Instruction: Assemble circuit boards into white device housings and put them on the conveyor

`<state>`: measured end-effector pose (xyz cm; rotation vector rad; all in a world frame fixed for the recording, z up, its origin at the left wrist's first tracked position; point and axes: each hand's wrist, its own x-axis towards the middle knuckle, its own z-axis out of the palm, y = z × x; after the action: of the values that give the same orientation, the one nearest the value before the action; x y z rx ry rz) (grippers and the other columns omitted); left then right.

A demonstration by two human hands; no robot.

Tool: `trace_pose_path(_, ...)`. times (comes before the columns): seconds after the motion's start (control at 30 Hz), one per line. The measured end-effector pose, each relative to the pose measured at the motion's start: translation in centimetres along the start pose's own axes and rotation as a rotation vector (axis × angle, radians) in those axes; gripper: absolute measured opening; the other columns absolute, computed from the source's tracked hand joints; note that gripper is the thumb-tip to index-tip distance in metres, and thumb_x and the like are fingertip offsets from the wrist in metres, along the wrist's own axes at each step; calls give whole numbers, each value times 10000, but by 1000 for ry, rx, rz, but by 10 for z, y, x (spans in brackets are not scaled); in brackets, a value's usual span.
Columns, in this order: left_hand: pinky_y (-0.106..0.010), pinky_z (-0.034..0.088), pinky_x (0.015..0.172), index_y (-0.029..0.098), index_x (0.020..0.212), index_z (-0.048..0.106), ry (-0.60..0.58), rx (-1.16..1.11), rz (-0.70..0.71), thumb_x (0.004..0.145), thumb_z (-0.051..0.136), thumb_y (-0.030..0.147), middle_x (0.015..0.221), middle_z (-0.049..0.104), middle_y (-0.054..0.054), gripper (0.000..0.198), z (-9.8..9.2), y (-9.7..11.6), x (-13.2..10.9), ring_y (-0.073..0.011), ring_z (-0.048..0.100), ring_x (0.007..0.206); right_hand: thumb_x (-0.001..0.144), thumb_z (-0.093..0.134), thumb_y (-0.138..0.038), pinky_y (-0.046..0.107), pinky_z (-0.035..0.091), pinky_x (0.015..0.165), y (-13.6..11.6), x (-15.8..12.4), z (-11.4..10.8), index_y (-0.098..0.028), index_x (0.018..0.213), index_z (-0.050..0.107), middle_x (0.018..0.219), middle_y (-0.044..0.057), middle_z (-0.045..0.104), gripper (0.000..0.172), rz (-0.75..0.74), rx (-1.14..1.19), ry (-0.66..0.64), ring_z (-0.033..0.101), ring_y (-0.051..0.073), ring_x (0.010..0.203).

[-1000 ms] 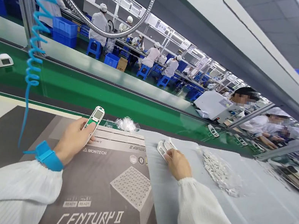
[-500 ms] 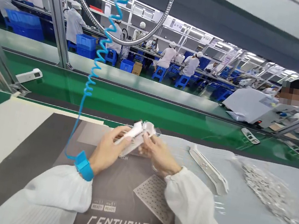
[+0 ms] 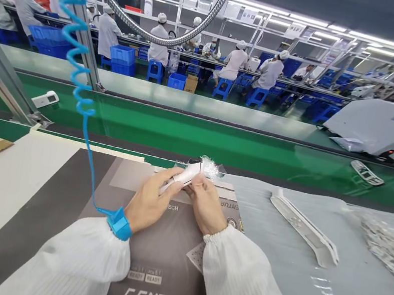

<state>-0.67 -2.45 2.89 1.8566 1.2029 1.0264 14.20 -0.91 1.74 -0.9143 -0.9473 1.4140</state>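
Both hands meet over a dark printed cardboard sheet (image 3: 168, 244) lettered CENTURY II. My left hand (image 3: 152, 198) is closed on the near left end of a white plastic housing (image 3: 189, 172), which has a dark part at its far end. My right hand (image 3: 208, 208) pinches the right side of the same housing. Just beyond the fingers lies crinkled clear plastic (image 3: 213, 169). A blue wrist strap (image 3: 119, 224) circles my left wrist. Partly under my right sleeve is a light card with dotted rows (image 3: 196, 256).
To the right, a long white plastic shell (image 3: 303, 227) lies on grey sheeting, with a clear bag of small pale parts (image 3: 392, 248) beyond. A blue coiled cord (image 3: 86, 135) hangs at left. Behind runs a green conveyor (image 3: 184, 135) carrying white devices; people sit farther back.
The view has swung right to left across the scene. The housing's two pieces, apart-looking before, now appear closed together, and my right hand has come nearer my left.
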Motion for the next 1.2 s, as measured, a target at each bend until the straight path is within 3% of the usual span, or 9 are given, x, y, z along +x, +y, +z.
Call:
trace_pose_path(0.13,-431,497,862,183,1400,479,-216,437,-25,975,410,479,1174,685,-152,522,16,14,-8,-338,666,1025,835,364,-782,368,519,681,-3,0,4,-240,775,568,642,35,600,582,102,197,148,621,222,711)
trace_pose_path(0.23,-445,499,771,122,1274,565,-371,610,-56,946,406,575,1003,719,-188,582,23,22,-10,-377,689,890,839,348,-735,332,436,508,-9,-1,-2,-261,633,423,425,-59,264,522,141,224,174,380,163,425)
trace_pose_path(0.3,-443,495,755,122,1181,613,-374,646,-65,943,367,612,947,721,-189,596,21,21,-8,-377,691,863,854,338,-706,332,428,503,-14,-2,-6,-261,625,418,431,-67,228,507,177,237,156,338,155,409)
trace_pose_path(0.43,-448,494,767,167,1207,597,-191,618,-128,945,366,619,949,727,-159,571,7,9,-2,-365,689,901,903,425,-621,368,527,760,-17,-4,-4,-237,829,588,710,22,588,424,202,276,-24,630,217,788)
trace_pose_path(0.53,-426,463,938,212,1374,451,54,469,-13,946,477,532,1236,662,-117,535,2,2,-1,-297,612,1148,909,497,-586,382,497,950,-10,-8,6,-236,967,628,1022,58,674,378,154,293,-126,609,230,1093)
trace_pose_path(0.7,-385,471,934,201,1323,495,190,465,220,996,412,438,1275,635,-106,411,17,5,-5,-255,609,1136,863,644,-479,378,467,1032,2,-15,20,-191,946,667,1064,78,699,301,191,374,-108,588,229,1161)
trace_pose_path(0.83,-378,492,896,194,1308,509,202,469,214,995,413,424,1239,652,-110,400,20,6,-4,-257,632,1089,843,681,-444,373,466,1042,4,-15,20,-183,928,691,1019,67,714,274,213,422,-99,605,225,1141)
trace_pose_path(1.07,-336,514,730,240,1067,666,-143,405,-198,843,626,519,952,743,-46,360,-38,-13,14,-257,690,884,841,679,-497,349,522,969,12,-3,4,-183,956,698,1088,86,709,335,167,245,116,655,211,1050)
trace_pose_path(1.2,-258,496,593,203,1096,624,-17,387,-375,890,575,424,798,736,-30,306,-80,-27,59,-171,673,643,774,765,-449,323,548,906,19,-1,0,-192,938,690,1105,71,704,314,175,173,167,678,158,889)
